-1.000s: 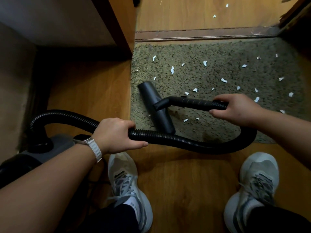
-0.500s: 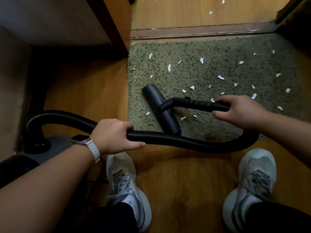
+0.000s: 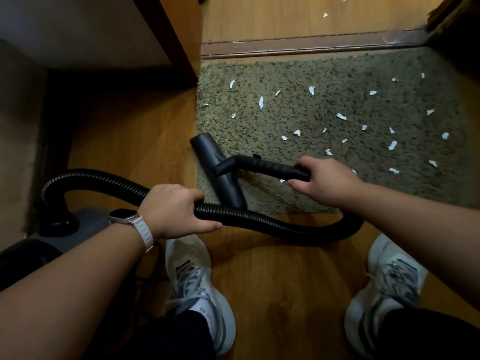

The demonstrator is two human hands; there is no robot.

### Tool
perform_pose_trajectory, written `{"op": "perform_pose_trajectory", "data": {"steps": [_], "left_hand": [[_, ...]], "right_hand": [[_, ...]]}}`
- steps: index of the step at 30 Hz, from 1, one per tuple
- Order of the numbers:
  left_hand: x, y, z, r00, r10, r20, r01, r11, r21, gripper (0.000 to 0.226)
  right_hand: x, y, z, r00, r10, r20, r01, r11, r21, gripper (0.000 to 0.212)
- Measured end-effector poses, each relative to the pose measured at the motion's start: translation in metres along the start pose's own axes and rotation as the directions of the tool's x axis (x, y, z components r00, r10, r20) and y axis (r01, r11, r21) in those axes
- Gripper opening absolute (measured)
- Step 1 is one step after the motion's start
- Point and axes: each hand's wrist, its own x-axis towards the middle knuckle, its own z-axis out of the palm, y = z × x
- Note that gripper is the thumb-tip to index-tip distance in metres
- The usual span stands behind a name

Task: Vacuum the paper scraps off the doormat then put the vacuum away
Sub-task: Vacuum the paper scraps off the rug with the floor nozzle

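Right hand [image 3: 326,184] grips wand handle [image 3: 270,167], left hand [image 3: 174,210] clenched round corrugated hose [image 3: 259,219], floor nozzle [image 3: 218,170] on doormat [image 3: 337,105] beyond fingers, paper scraps [image 3: 341,116] further out

Shaggy, rough-piled doormat [image 3: 324,105] strewn with white paper scraps [image 3: 261,102]; ribbed matt black plastic hose [image 3: 254,219], smooth nozzle [image 3: 220,170], glossy wood-grain floor [image 3: 135,136].

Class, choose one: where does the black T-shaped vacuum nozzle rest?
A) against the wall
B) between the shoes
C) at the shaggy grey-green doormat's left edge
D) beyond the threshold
C: the black T-shaped vacuum nozzle lies along the left edge of the shaggy grey-green doormat, white paper scraps to its right.
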Motion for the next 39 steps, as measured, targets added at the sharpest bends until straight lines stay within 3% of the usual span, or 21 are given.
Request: {"op": "perform_pose_trajectory", "data": {"steps": [10, 21, 25, 28, 32, 39], "left_hand": [[0.003, -0.002, -0.003, 1.0, -0.02, -0.024, 0.02, 1.0, -0.022, 0.069], [0.002, -0.002, -0.004, 1.0, -0.017, -0.026, 0.016, 0.999, -0.034, 0.064], [0.004, 0.0, -0.003, 1.0, -0.014, -0.027, 0.013, 0.999, -0.038, 0.064], [0.004, 0.002, -0.002, 1.0, -0.004, -0.03, 0.003, 1.0, -0.029, 0.064], [0.003, 0.002, 0.0, 1.0, -0.002, -0.022, 0.002, 1.0, 0.008, 0.063], [0.002, 0.0, -0.001, 1.0, -0.006, -0.015, 0.006, 1.0, 0.015, 0.062]], "right_hand": [[0.002, 0.042, -0.037, 0.991, 0.115, -0.075, -0.105, 0.986, 0.128, 0.031], [-0.001, 0.024, -0.03, 0.997, 0.042, -0.07, -0.034, 0.993, 0.111, 0.027], [-0.002, 0.021, -0.026, 0.996, -0.017, -0.091, 0.016, 1.0, -0.015, 0.029], [-0.005, 0.012, -0.024, 0.982, -0.148, -0.113, 0.129, 0.979, -0.159, 0.034], [-0.004, -0.017, -0.008, 0.953, -0.3, -0.036, 0.277, 0.917, -0.288, 0.035], [-0.001, -0.001, -0.022, 0.998, -0.061, -0.032, 0.058, 0.996, -0.067, 0.035]]}}
